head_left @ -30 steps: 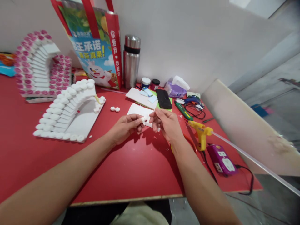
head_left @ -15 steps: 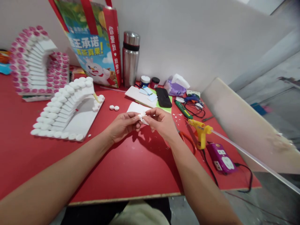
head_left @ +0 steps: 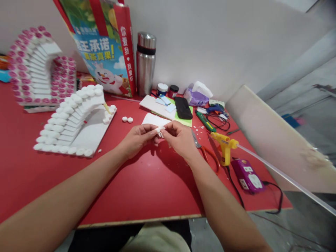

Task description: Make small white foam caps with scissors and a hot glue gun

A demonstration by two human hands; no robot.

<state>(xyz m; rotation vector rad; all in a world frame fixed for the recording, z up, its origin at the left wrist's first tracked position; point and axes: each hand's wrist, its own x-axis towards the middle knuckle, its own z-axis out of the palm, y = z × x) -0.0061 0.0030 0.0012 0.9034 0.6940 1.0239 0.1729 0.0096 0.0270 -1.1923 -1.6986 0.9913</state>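
Note:
Between my fingertips is a small white piece (head_left: 160, 130), partly covered by the fingers. My left hand (head_left: 140, 139) pinches it from the left, and my right hand (head_left: 178, 137) grips its right side. Both hands are above the red table, just in front of white sheets (head_left: 153, 120). Two white round pieces (head_left: 127, 119) lie left of the sheets. Farther left stands a white stepped model (head_left: 76, 119) edged with white discs. Orange-handled pliers (head_left: 208, 155) rest beside my right wrist.
A yellow glue gun (head_left: 224, 145) and purple power adapter (head_left: 248, 176) sit at the right, with cables. Behind are a steel flask (head_left: 146, 66), a printed bag (head_left: 105, 52), a black case (head_left: 183, 108), a green-handled tool (head_left: 206, 121) and a pink-flowered model (head_left: 23, 75).
My right hand has shifted slightly, and more of the pliers shows beside it. The white piece between my fingers is turned a little differently.

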